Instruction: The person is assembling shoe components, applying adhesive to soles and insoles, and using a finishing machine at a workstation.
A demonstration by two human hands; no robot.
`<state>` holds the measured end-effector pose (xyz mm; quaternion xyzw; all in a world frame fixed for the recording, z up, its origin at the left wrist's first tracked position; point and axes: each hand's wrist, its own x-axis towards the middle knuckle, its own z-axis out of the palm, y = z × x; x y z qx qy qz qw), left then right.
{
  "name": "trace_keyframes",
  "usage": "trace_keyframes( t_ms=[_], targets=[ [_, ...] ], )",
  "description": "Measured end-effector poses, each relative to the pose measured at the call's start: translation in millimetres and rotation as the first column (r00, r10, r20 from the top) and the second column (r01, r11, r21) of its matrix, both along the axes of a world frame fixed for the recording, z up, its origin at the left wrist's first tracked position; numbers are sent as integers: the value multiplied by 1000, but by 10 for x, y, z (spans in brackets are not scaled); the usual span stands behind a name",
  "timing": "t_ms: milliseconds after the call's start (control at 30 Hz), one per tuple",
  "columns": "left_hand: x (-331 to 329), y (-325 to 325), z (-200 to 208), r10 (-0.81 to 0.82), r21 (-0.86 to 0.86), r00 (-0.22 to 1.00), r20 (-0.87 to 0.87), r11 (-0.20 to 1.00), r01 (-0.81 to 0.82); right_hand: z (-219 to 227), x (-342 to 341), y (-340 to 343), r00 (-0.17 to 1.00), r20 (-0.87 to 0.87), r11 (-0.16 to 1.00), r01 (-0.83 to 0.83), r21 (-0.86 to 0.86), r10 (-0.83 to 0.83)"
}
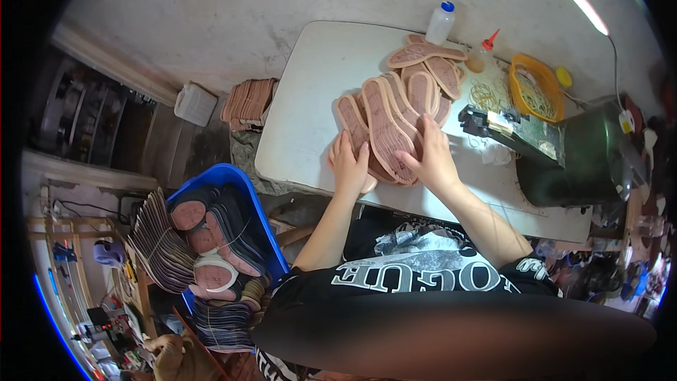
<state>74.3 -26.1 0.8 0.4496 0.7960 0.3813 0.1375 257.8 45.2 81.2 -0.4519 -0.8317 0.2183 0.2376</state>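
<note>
By the left elbow, a blue crate (267,231) packs banded, dark-edged soles (240,240), presumably nested to save room. At the near side of the white table (303,113), the left hand (347,164) curves over the left edge of the pinkish soles (388,127) — whether its fingers pinch anything, I cannot tell. The right hand (435,159) lies spread on their right side, thumb apart, unclenched; set on opposite sides, the hands probably steady the pile. Those soles overlap on the tabletop, running back toward the wall (211,14). Farther off stand the orange basket (520,92) and the bottles, likely kept there within reach.

Counted: two hands, one crate, at least eight pinkish soles — overlap hides others — one basket, and two bottles, one blue-capped (440,26), one red-tipped (477,61).
</note>
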Motion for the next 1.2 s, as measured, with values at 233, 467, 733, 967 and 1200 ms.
trace_keyframes(
  t_ms=[233,467,733,967,1200],
  targets=[
    [141,-234,56,-213,318,598,773,945,-76,-26,145,-245,934,-247,906,145,-397,-258],
    [114,-202,123,-274,283,579,768,956,77,193,164,-138,907,-378,771,-104,-628,-186],
    [198,-284,486,-281,188,949,142,949,253,650,26,-383,987,-142,814,-140,-564,71],
    [356,-257,519,-254,147,963,92,960,239,118,211,-164,797,-576,529,-416,-740,-180],
    [392,-278,406,-349,307,828,440,924,226,-83,102,-277,859,-481,855,-376,-358,176]
  ],
)
